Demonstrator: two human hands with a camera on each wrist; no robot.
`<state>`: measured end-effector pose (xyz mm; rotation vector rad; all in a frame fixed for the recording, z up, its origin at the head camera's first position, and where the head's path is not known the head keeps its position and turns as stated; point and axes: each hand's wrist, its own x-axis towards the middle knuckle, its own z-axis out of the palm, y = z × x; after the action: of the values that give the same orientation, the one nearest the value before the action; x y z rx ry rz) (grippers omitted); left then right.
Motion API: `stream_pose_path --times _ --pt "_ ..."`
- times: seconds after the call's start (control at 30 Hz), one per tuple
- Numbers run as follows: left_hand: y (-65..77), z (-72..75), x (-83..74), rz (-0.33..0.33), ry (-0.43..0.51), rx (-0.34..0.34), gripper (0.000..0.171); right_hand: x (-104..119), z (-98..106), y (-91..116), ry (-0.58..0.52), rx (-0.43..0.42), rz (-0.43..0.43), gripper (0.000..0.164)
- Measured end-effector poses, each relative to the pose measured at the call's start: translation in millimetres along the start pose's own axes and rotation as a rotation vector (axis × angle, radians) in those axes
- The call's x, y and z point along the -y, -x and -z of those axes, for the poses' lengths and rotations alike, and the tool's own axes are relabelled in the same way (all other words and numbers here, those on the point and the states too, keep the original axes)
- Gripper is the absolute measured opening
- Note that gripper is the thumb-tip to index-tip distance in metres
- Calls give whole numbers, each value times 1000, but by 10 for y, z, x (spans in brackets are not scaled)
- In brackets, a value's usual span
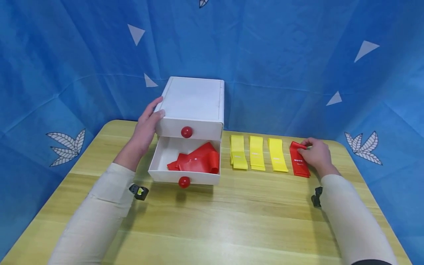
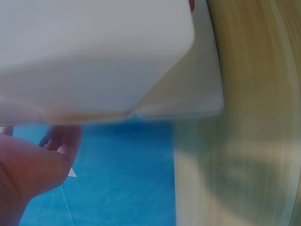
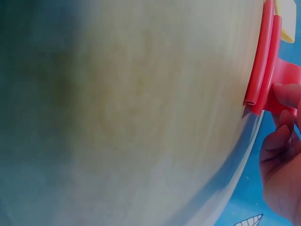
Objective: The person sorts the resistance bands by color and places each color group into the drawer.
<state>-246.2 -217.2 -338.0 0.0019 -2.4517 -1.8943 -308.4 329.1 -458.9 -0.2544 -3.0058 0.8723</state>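
Note:
At the far right of the table, my right hand (image 1: 317, 154) pinches the top end of a folded red resistance band (image 1: 299, 164) between thumb and fingers. The right wrist view shows the thumb over the red band (image 3: 270, 61). My left hand (image 1: 145, 127) rests against the left side of a small white drawer cabinet (image 1: 195, 99), its fingertips at the top edge. In the left wrist view the left hand (image 2: 40, 165) touches the white cabinet wall. The lower drawer (image 1: 159, 154) is pulled out, with red bands (image 1: 198, 160) lying loosely inside.
Three folded yellow bands (image 1: 257, 152) lie in a row between the cabinet and the red band. Red knobs (image 1: 187, 132) sit on the drawer fronts; the upper drawer is closed. A blue patterned curtain (image 1: 281, 73) hangs behind the wooden table (image 1: 251, 221).

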Motion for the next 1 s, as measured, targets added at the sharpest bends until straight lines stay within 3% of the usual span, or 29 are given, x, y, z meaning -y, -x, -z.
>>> stream_pose_path --times 0.5,1.0 --pt "10 6 17 5 -17 -6 61 81 26 132 -26 -4 -35 33" --pt "11 2 6 1 -18 -2 60 70 91 333 -8 -31 66 25"
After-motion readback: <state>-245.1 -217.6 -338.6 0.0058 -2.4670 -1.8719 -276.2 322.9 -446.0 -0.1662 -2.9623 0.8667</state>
